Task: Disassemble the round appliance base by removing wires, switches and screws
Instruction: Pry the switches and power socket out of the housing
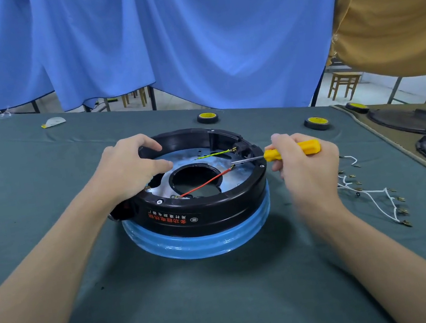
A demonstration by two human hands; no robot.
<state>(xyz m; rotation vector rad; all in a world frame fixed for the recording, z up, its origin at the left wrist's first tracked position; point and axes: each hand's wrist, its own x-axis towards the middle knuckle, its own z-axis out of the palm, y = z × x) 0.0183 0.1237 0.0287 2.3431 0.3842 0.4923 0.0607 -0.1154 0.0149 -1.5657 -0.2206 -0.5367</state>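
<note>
Head view shows your left hand (127, 171) curled over the rim of the round base (208, 214), which sits mid-way across the table (44, 186). Your right hand (306, 164) is wrapped round a yellow screwdriver (291, 150), its tip by the red wire (204, 183). If the tip slips, it may nick that wire or jab your thumb.

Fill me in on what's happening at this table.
A person is taking apart a round black appliance base, blue-wrapped at the bottom, on a grey-green cloth-covered table. The left hand grips its rim; the right hand holds a yellow-handled screwdriver, tip at one end of a thin red wire inside. A yellow-green wire is also attached; loose white wires lie on the cloth at right.
</note>
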